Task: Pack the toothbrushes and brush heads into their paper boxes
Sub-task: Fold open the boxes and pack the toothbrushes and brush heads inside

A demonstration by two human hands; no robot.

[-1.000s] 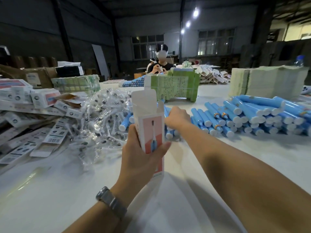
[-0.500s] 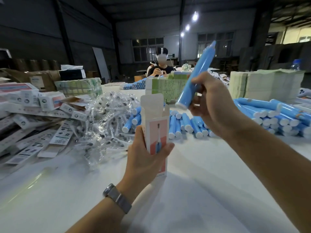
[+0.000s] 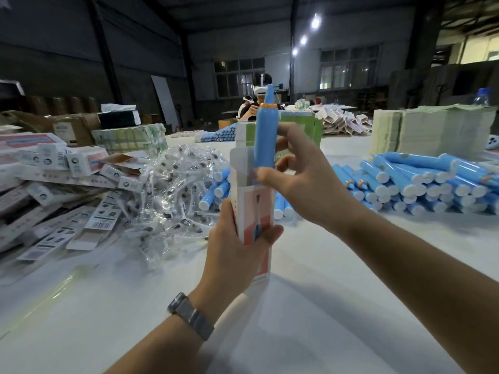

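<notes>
The white table (image 3: 337, 306) carries heaps of blue handles and bagged brush heads, and above it the left hand (image 3: 237, 247) grips the paper box (image 3: 252, 211) upright, fingers wrapped round its lower half, top flap open. The right hand (image 3: 305, 182) pinches the blue toothbrush (image 3: 266, 136) near its base, other fingers spread; its long axis stands vertical, in line with the box, base at the mouth, so the coming move looks like a straight push down

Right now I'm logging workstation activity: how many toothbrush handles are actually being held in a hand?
1. The blue toothbrush handle is pinched upright by the right hand, its base entering the open paper box held by the left hand. The rest lie piled on the table.
</notes>
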